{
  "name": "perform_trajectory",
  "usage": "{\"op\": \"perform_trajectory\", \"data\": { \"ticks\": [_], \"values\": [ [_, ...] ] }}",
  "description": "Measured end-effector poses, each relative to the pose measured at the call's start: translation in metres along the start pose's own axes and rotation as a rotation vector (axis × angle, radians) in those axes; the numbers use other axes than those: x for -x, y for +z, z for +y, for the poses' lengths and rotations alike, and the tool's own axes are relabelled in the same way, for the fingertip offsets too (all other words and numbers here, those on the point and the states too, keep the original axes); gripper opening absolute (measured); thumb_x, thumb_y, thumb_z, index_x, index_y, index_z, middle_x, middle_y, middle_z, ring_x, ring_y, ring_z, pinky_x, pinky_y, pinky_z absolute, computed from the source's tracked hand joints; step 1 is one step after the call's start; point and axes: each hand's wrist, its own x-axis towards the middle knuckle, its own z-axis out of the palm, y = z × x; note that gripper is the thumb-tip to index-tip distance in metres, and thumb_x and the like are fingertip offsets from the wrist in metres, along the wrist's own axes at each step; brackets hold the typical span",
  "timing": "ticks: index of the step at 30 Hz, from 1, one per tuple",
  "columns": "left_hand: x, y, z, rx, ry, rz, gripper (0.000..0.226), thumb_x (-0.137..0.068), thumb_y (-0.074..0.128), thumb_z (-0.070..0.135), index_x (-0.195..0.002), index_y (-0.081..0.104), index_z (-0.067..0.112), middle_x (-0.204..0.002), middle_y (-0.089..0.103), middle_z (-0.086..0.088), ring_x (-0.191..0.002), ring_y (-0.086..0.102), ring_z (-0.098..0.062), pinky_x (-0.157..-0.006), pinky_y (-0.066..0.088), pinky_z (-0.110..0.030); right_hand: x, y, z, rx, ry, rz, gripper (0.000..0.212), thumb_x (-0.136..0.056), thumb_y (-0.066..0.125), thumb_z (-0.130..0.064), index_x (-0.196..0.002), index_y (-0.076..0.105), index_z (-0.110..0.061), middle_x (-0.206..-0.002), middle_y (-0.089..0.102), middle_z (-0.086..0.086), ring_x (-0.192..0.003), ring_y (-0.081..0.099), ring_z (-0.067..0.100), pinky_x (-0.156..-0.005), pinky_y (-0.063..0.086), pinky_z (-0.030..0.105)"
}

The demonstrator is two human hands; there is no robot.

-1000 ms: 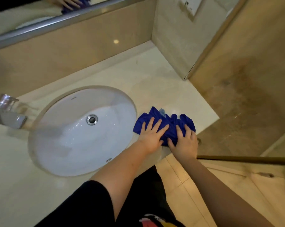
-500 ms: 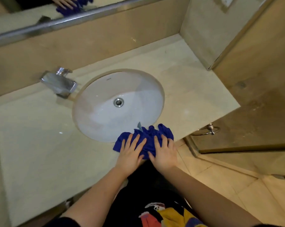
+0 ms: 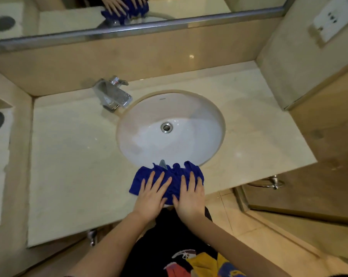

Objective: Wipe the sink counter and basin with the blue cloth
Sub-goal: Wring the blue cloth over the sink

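The crumpled blue cloth [image 3: 175, 174] lies on the front strip of the beige counter [image 3: 69, 166], just below the near rim of the white oval basin [image 3: 181, 116]. My left hand [image 3: 152, 193] presses flat on the cloth's left half, fingers straight and spread. Beside it, my right hand [image 3: 190, 196] presses flat on the right half. A small grey tag sticks up from the cloth's far edge over the basin rim. The drain [image 3: 166, 127] sits in the basin's middle.
A chrome faucet [image 3: 112, 96] stands behind the basin at the left. A mirror [image 3: 109, 15] runs along the back wall. A side wall with a socket [image 3: 329, 23] closes the right. A towel ring [image 3: 273, 181] hangs below the counter's right front edge.
Both hands slid the cloth leftward along the counter's front edge, from the right of the basin to directly in front of it. The view shifted so the whole counter shows.
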Motion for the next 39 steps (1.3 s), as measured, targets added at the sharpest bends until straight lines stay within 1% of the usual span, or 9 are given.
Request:
{"op": "perform_trajectory", "data": {
  "ticks": [3, 6, 8, 11, 14, 17, 22, 29, 39],
  "values": [
    [-0.037, -0.014, 0.030, 0.020, 0.099, -0.053, 0.073, -0.094, 0.055, 0.032, -0.153, 0.010, 0.032, -0.161, 0.008, 0.001, -0.148, 0.003, -0.031, -0.115, -0.004, -0.046, -0.014, -0.005, 0.031, -0.040, 0.085, 0.011, 0.084, -0.056, 0.086, -0.046, -0.124, 0.063, -0.003, -0.129, 0.056, 0.028, -0.113, 0.057, 0.047, -0.093, 0.050, 0.055],
    [-0.084, -0.022, 0.068, 0.039, 0.127, -0.075, 0.069, -0.100, 0.044, 0.028, -0.153, 0.000, 0.032, -0.162, -0.004, 0.002, -0.148, -0.007, -0.027, -0.117, -0.006, -0.045, -0.044, -0.017, 0.080, -0.037, 0.140, 0.035, 0.082, -0.063, 0.084, -0.046, -0.128, 0.060, -0.002, -0.132, 0.054, 0.029, -0.116, 0.055, 0.048, -0.096, 0.048, 0.055],
    [-0.112, -0.027, 0.091, 0.039, 0.131, -0.085, 0.070, -0.100, 0.043, 0.023, -0.153, -0.001, 0.031, -0.162, -0.005, 0.001, -0.148, -0.008, -0.029, -0.117, -0.005, -0.047, -0.065, -0.031, 0.106, -0.043, 0.157, 0.046, 0.079, -0.080, 0.070, -0.047, -0.141, 0.045, -0.004, -0.146, 0.039, 0.028, -0.132, 0.041, 0.046, -0.110, 0.036, 0.053],
    [-0.153, -0.035, 0.116, 0.037, 0.158, -0.050, 0.067, -0.100, 0.043, 0.016, -0.154, 0.004, 0.029, -0.162, -0.002, -0.001, -0.147, -0.006, -0.032, -0.119, 0.003, -0.053, -0.093, -0.046, 0.140, -0.076, 0.177, 0.045, 0.075, -0.095, 0.048, -0.048, -0.153, 0.021, -0.008, -0.158, 0.015, 0.022, -0.145, 0.016, 0.040, -0.120, 0.014, 0.047],
    [-0.196, -0.047, 0.137, 0.046, 0.216, -0.031, 0.068, -0.100, 0.042, 0.012, -0.153, 0.004, 0.030, -0.162, -0.004, -0.001, -0.147, -0.009, -0.032, -0.118, -0.001, -0.051, -0.124, -0.061, 0.171, -0.085, 0.212, 0.054, 0.075, -0.097, 0.041, -0.050, -0.154, 0.012, -0.011, -0.160, 0.007, 0.020, -0.147, 0.008, 0.037, -0.121, 0.008, 0.044],
    [-0.245, -0.066, 0.151, 0.039, 0.287, -0.013, 0.062, -0.100, 0.039, 0.011, -0.153, 0.011, 0.025, -0.162, 0.001, -0.005, -0.147, -0.008, -0.034, -0.119, 0.003, -0.051, -0.165, -0.076, 0.196, -0.111, 0.234, 0.056, 0.074, -0.097, 0.042, -0.049, -0.154, 0.016, -0.010, -0.160, 0.010, 0.021, -0.146, 0.011, 0.039, -0.120, 0.010, 0.046],
    [-0.322, -0.103, 0.153, -0.005, 0.388, 0.142, 0.056, -0.089, 0.052, -0.002, -0.142, 0.044, 0.012, -0.149, 0.039, -0.015, -0.138, 0.029, -0.045, -0.110, 0.032, -0.056, -0.241, -0.108, 0.216, -0.123, 0.226, 0.103, 0.071, -0.096, 0.045, -0.046, -0.152, 0.022, -0.009, -0.158, 0.016, 0.023, -0.144, 0.016, 0.042, -0.118, 0.014, 0.049],
    [-0.390, -0.160, 0.118, -0.139, 0.185, 0.139, 0.071, -0.094, 0.037, -0.004, -0.154, 0.009, 0.022, -0.162, 0.004, -0.005, -0.147, -0.003, -0.034, -0.120, 0.008, -0.042, -0.350, -0.155, 0.197, -0.064, 0.089, 0.104, 0.072, -0.097, 0.038, -0.051, -0.154, 0.015, -0.014, -0.160, 0.011, 0.018, -0.145, 0.010, 0.039, -0.119, 0.009, 0.047],
    [-0.399, -0.191, 0.032, 0.060, -0.078, 0.313, 0.064, -0.090, 0.040, -0.007, -0.149, 0.031, 0.016, -0.158, 0.022, -0.006, -0.146, 0.008, -0.034, -0.119, 0.012, -0.038, -0.421, -0.184, 0.105, 0.016, -0.117, 0.110, 0.075, -0.092, 0.042, -0.058, -0.152, 0.023, -0.018, -0.157, 0.021, 0.015, -0.141, 0.021, 0.038, -0.115, 0.017, 0.047]
  ]
}}
